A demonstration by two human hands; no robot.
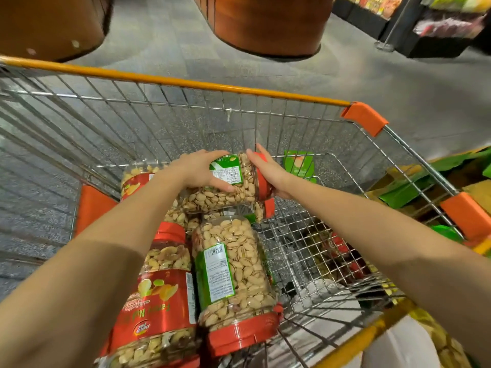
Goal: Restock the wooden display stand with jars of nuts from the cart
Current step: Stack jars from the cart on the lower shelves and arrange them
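Mid-frame the left hand (204, 168) wraps the pistachio jar (228, 193) around its slick plastic body, right hand (269, 172) cups the lid (263, 184); looks hefty, so two-handed seems smart.

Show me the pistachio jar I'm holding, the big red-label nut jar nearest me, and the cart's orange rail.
held pistachio jar (235, 196), head view, clear wall below the label
red-label nut jar (162, 304), head view, middle of red label
cart's orange rail (186, 82), head view, far top bar
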